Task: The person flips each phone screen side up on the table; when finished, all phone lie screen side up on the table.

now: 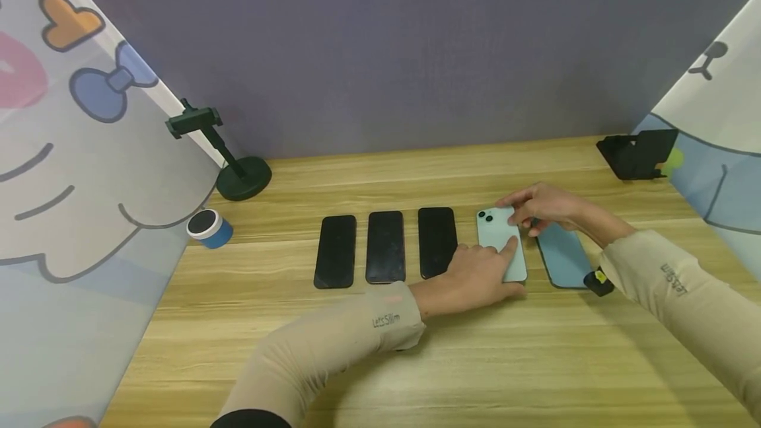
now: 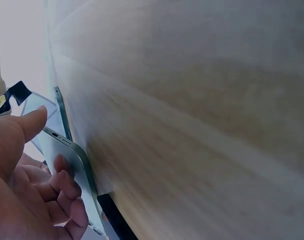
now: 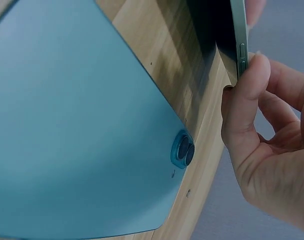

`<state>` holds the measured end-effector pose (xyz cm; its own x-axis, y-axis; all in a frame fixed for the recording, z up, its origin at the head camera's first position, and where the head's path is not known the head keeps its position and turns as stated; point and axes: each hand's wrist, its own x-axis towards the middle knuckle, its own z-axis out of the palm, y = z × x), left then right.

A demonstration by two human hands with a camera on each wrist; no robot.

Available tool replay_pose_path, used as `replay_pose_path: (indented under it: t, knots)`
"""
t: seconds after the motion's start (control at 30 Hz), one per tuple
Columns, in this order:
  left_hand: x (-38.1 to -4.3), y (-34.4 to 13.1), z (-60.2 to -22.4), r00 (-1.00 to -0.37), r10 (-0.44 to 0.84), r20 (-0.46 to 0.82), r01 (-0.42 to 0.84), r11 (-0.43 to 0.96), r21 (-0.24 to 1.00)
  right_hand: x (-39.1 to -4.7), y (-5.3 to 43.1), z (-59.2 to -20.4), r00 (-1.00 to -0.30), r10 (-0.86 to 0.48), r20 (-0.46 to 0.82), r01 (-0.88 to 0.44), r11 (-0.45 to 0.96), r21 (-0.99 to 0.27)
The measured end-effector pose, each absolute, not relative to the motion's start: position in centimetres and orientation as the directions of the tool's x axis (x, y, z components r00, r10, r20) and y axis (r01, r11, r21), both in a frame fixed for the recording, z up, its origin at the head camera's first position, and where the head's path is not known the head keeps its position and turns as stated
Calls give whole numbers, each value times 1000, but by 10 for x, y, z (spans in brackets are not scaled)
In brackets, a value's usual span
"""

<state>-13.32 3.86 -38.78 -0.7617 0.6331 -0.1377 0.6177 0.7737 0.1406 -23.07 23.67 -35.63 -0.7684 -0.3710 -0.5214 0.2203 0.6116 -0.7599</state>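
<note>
A mint-green smartphone (image 1: 498, 233) with two camera lenses is back up on the wooden table. My right hand (image 1: 538, 209) pinches its upper right edge between thumb and fingers; in the right wrist view the smartphone's side buttons (image 3: 243, 51) show beside my thumb. My left hand (image 1: 478, 276) lays a straight index finger on the back, its thumb extended by the bottom edge. In the left wrist view, its other fingers (image 2: 67, 185) bend loosely near the back. Under my right wrist lies a blue smartphone (image 1: 565, 256), back up.
Three dark-screened smartphones, left (image 1: 335, 251), middle (image 1: 385, 246) and right (image 1: 436, 236), lie in a row to the left. A dark green stand (image 1: 244, 179) and a blue-and-white jar (image 1: 211, 228) stand at the far left. A black folded holder (image 1: 639, 154) sits back right, near the grey partition (image 1: 404, 51).
</note>
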Motion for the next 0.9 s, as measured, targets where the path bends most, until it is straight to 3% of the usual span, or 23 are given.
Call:
replay_pose_path:
  t: [0.6,0.9]
  knots:
    - [-135,46,-389,-800,586,-132,572,810,128,-228,236,-353,-767,-363,-529,231,612,-756]
    - [-138,42,-390,-779,614,-128,596,788,153,-226,237,-351,-773,-357,-525,228,616,-754]
